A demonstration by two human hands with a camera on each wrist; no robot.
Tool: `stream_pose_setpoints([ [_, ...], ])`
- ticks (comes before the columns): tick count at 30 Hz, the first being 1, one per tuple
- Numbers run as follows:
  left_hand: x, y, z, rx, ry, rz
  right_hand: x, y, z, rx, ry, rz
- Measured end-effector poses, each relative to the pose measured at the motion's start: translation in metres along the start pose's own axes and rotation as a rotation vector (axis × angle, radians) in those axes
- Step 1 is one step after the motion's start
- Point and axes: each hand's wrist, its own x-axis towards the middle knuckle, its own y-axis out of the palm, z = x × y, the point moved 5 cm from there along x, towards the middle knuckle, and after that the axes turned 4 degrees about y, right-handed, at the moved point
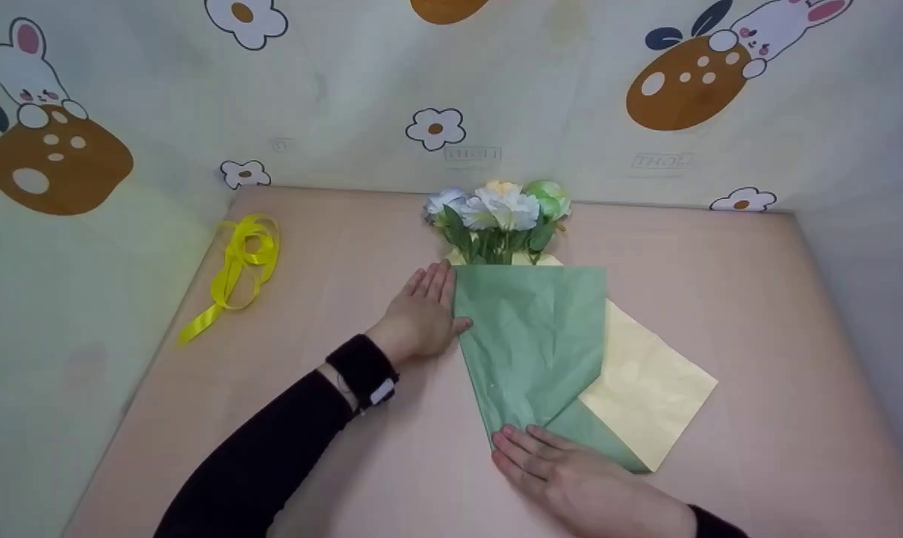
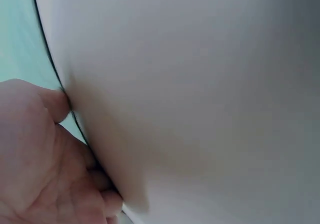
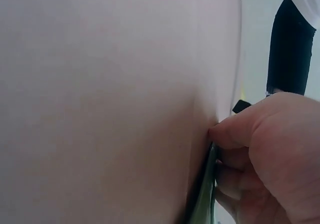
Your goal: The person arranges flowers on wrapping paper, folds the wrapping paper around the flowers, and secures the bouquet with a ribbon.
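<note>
In the head view, a green sheet of wrapping paper (image 1: 529, 336) is folded around a bunch of artificial flowers (image 1: 503, 209), whose pale blue, white and green heads show above its top edge. A cream layer (image 1: 649, 381) of paper sticks out on the right. My left hand (image 1: 421, 317) lies along the wrap's upper left edge, fingers extended, thumb over the green paper. Across the narrow lower end rests my right hand (image 1: 571, 478), its fingers laid on the paper; its thumb is hidden there. The right wrist view shows that hand (image 3: 265, 154) at the paper's edge against the table.
A loosely looped yellow ribbon (image 1: 246, 258) lies at the left of the pinkish table (image 1: 331, 254). Behind the table hangs a pale cloth (image 1: 346, 90) printed with rabbits and flowers.
</note>
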Motion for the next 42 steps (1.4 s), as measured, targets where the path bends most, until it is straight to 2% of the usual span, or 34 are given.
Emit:
stream_pose_setpoints([
  [4, 0.007, -0.003, 0.011, 0.025, -0.018, 0.016, 0.001, -0.001, 0.000, 0.020, 0.002, 0.017],
  [7, 0.003, -0.003, 0.005, 0.045, -0.012, -0.005, 0.000, -0.002, -0.002, 0.058, 0.022, 0.035],
  [10, -0.009, -0.001, -0.010, 0.128, -0.011, -0.029, -0.001, -0.003, -0.003, 0.088, 0.036, 0.050],
  [13, -0.026, 0.004, -0.033, 0.172, 0.052, -0.035, -0.001, -0.003, -0.003, 0.079, 0.035, 0.049],
  [16, -0.041, 0.013, -0.054, 0.153, 0.137, -0.039, 0.000, -0.003, -0.003, 0.079, 0.035, 0.054],
  [19, -0.043, 0.019, -0.061, 0.105, 0.170, -0.034, 0.001, -0.003, -0.003, 0.094, 0.038, 0.073],
  [22, -0.035, 0.018, -0.051, 0.077, 0.144, -0.026, 0.001, -0.003, -0.003, 0.091, 0.037, 0.085],
  [27, -0.014, 0.010, -0.019, 0.036, 0.067, -0.012, 0.002, -0.002, -0.001, 0.071, 0.029, 0.061],
  [30, -0.004, 0.005, -0.002, 0.032, 0.028, -0.003, 0.003, -0.002, 0.000, 0.100, 0.029, 0.043],
  [34, 0.004, 0.003, 0.008, -0.002, 0.016, 0.017, 0.002, -0.001, -0.002, 0.142, 0.043, 0.040],
  [37, 0.004, 0.003, 0.008, -0.015, 0.022, 0.021, 0.000, 0.000, -0.010, 0.206, 0.147, 0.044],
  [42, 0.005, 0.002, 0.007, 0.003, 0.031, 0.001, -0.004, 0.008, -0.042, 0.316, 0.446, 0.093],
])
